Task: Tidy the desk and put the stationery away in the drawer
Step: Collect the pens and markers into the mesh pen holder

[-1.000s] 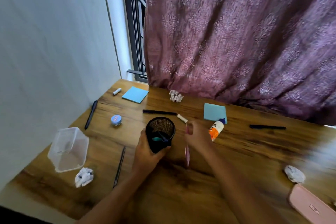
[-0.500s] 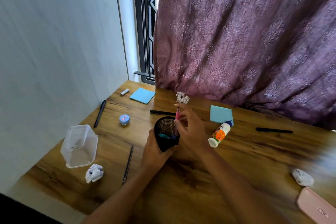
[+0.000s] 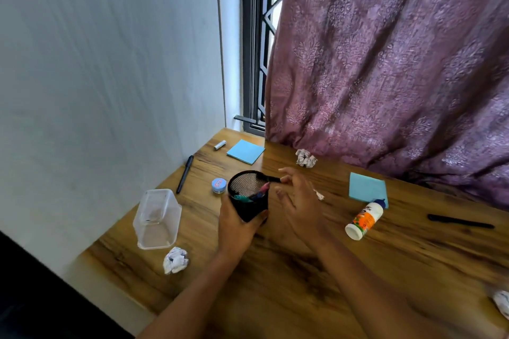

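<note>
Left hand (image 3: pixel 237 226) grips mesh cup (image 3: pixel 249 201), tilted, pens inside. Right hand (image 3: pixel 298 201) sits just right of the cup, fingers spread, empty. Black pen (image 3: pixel 271 179) lies at the cup's far rim, and the glue bottle (image 3: pixel 365 219) further right on the desk (image 3: pixel 303 270). Suggest: steady the cup, pinch the pen mid-barrel, insert tip-first.

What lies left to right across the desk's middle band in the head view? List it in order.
Clear plastic container → small blue-lidded jar → black mesh pen cup → right hand → white and orange glue bottle → black pen lying alone at far right.
</note>
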`<state>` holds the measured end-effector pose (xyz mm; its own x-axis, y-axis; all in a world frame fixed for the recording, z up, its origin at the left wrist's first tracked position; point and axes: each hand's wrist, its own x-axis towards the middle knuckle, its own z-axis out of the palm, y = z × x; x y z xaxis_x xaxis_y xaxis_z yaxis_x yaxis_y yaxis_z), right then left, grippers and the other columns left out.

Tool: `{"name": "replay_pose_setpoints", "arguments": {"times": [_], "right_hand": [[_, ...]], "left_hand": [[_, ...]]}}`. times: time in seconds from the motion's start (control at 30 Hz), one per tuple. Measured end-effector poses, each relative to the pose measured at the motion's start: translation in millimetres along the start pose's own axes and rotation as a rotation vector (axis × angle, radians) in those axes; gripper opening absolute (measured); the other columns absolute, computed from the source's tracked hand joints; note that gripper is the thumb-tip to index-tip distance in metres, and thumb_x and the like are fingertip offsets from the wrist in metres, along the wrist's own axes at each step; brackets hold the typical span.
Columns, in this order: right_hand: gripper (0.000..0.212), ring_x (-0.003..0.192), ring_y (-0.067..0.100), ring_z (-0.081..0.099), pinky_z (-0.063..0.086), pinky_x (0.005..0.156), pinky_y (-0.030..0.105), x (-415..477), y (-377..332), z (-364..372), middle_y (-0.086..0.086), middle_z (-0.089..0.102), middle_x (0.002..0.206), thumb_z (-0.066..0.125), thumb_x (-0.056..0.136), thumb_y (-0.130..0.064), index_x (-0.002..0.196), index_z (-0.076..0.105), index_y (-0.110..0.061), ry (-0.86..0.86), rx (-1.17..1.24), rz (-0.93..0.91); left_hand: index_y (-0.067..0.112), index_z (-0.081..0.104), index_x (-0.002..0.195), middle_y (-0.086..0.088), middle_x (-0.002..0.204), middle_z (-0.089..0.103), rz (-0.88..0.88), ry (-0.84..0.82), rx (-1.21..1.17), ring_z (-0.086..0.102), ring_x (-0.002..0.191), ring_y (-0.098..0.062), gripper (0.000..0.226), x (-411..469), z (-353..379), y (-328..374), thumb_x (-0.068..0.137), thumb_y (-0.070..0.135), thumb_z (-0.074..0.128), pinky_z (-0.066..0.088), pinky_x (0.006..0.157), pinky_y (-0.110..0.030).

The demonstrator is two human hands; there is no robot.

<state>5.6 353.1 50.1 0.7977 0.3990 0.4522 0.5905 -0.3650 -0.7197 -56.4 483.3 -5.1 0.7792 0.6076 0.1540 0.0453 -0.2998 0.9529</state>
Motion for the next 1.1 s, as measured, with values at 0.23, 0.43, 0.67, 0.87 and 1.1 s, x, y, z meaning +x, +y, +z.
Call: {"name": "replay_pose_setpoints", "arguments": {"times": [0.23,0.43,0.67,0.87,1.1], "right_hand": [[0.011,0.083,0.0,0.053,0.042,0.07,0.013,-36,-5,48,-0.01,0.057,0.091,0.052,0.094,-0.019,0.096,0.058,-0.027,-0.263,-0.112,0.056],[0.041,0.113,0.02,0.048,0.042,0.089,0.032,-53,-15,75,-0.005,0.051,0.126,0.03,0.093,-0.039,0.125,0.055,-0.031,-0.573,-0.433,-0.112],[0.026,0.105,0.02,0.054,0.04,0.073,0.028,-38,-22,81,0.004,0.058,0.116,0.039,0.098,-0.023,0.116,0.058,-0.019,-0.522,-0.566,-0.036],[0.019,0.086,0.01,0.054,0.047,0.072,0.023,-11,-1,60,-0.001,0.06,0.107,0.05,0.093,-0.014,0.11,0.049,-0.024,-0.345,-0.406,0.224],[0.022,0.085,-0.005,0.054,0.041,0.072,0.002,69,-55,34,-0.007,0.056,0.099,0.055,0.091,0.0,0.108,0.061,-0.012,0.079,0.127,-0.052]], "left_hand": [[0.015,0.035,0.129,-0.005,0.131,0.05,-0.046,0.164,0.036,0.049,0.117,-0.017,0.082,18,-40,-6,0.064,0.024,0.086,0.041,0.087,-0.02],[0.015,0.029,0.135,-0.006,0.137,0.045,-0.063,0.176,0.053,0.045,0.124,-0.021,0.089,26,-52,-10,0.066,0.021,0.084,0.039,0.089,-0.018],[0.016,0.028,0.134,-0.005,0.139,0.044,-0.095,0.171,0.077,0.045,0.126,-0.023,0.089,27,-50,-15,0.066,0.026,0.085,0.04,0.089,-0.018],[0.017,0.03,0.132,-0.003,0.135,0.047,-0.094,0.174,0.088,0.048,0.121,-0.018,0.087,25,-42,-24,0.065,0.029,0.085,0.039,0.087,-0.014],[0.017,0.031,0.129,0.003,0.122,0.047,-0.083,0.197,0.059,0.046,0.107,-0.008,0.086,35,-38,-35,0.063,0.029,0.086,0.04,0.08,-0.012]]}}
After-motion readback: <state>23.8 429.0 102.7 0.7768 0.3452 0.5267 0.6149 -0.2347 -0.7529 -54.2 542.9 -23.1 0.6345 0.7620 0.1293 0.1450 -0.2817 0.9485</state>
